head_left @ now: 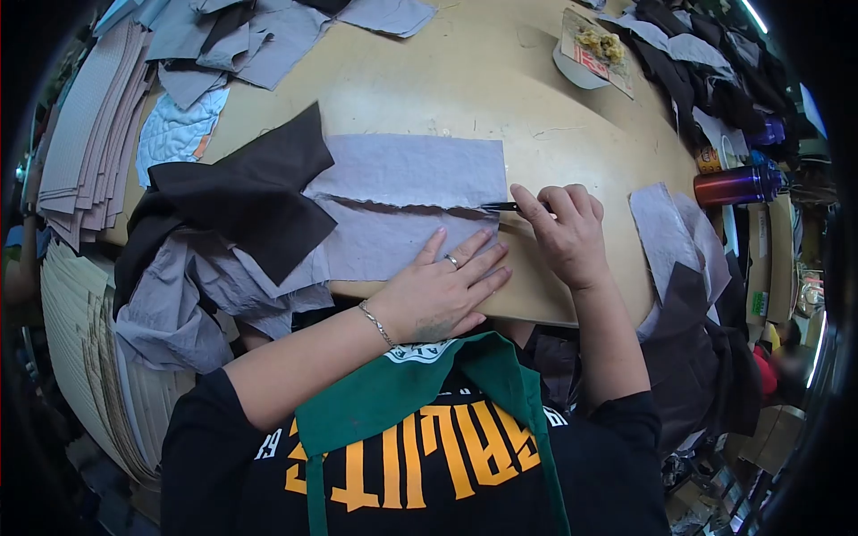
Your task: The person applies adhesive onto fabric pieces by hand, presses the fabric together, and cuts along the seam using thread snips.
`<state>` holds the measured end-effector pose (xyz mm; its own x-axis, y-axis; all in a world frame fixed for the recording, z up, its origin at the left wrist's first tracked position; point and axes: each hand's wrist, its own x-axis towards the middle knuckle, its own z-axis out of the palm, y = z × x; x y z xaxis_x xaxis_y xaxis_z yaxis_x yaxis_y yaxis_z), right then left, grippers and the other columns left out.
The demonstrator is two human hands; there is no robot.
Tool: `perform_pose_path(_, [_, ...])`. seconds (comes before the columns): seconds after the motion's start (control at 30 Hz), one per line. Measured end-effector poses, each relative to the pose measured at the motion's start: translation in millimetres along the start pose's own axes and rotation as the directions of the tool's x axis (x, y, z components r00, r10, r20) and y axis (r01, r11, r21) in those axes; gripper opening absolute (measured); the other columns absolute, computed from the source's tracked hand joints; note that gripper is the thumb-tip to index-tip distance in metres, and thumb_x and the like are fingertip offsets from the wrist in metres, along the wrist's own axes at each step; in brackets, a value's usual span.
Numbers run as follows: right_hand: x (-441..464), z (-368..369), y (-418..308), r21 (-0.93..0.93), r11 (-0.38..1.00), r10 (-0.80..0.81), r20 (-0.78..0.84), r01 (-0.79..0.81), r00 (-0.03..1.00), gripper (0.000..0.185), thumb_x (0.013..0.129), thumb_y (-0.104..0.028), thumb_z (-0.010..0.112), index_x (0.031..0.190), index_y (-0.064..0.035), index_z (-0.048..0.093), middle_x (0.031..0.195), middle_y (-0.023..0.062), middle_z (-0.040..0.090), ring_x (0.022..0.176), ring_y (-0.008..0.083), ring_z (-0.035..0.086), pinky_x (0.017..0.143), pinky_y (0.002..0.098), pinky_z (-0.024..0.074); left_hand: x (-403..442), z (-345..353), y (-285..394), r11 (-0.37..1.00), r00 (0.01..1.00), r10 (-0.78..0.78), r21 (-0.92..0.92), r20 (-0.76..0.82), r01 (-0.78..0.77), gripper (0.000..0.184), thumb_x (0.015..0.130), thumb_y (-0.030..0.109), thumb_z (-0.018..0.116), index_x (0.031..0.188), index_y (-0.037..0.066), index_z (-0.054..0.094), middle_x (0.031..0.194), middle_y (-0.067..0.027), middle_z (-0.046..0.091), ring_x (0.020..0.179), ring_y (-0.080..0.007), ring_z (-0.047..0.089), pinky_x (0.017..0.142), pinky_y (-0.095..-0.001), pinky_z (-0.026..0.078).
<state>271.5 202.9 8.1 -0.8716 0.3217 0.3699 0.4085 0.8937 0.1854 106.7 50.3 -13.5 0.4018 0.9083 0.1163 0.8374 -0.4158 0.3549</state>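
Note:
A grey-lilac piece of cloth (pixel 420 165) lies flat before me, with a raised, frayed seam running across its middle. My left hand (pixel 438 281) rests flat on the cloth's lower part, fingers spread, a ring and a bracelet on it. In my right hand (pixel 572 232) is a pair of dark scissors (pixel 503 206). Their tips meet the right end of the seam; the handles are mostly hidden by my fingers. Joined to the cloth's left side is dark brown fabric (pixel 246 192), bunched over more crumpled grey cloth (pixel 179 313).
Stacked paper sheets (pixel 85 134) stand along the left edge of the table (pixel 402 80). Grey scraps (pixel 268 45) lie at the back left. A white bowl (pixel 576 70) with a card and crumbs sits at the back right. A purple-red bottle (pixel 737 185) and piled dark cloth (pixel 697 357) are right.

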Motion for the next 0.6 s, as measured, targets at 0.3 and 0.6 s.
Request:
perform_pose_path(0.3, [5.9,4.4,-6.3,0.073,0.996,-0.04,-0.025,0.042,0.999,0.045,0.071,-0.024,0.062,0.116,-0.0233,0.058,0.081,-0.0045,0.047,0.076,0.015,0.049,0.067,0.0297,0.037,1.2,-1.2,-0.3,1.0,1.0,0.004,0.012,-0.004,-0.004,0.063,0.08,0.042,0.06,0.135,0.016,0.042,0.145,-0.0077,0.033,0.136,-0.0245,0.028,0.099,-0.0576,0.028])
perform_pose_path(0.6, [4.1,-3.1,2.7,0.045,0.998,0.043,-0.022,-0.042,0.999,0.041,0.071,-0.018,0.058,0.112,-0.0228,0.059,0.078,-0.0039,0.046,0.072,0.0153,0.047,0.062,0.0309,0.0363,0.4,-2.1,-0.9,1.0,1.0,0.01,0.006,0.018,-0.01,0.064,0.081,0.044,0.059,0.136,0.016,0.04,0.146,-0.0077,0.031,0.137,-0.0243,0.027,0.1,-0.0578,0.027])
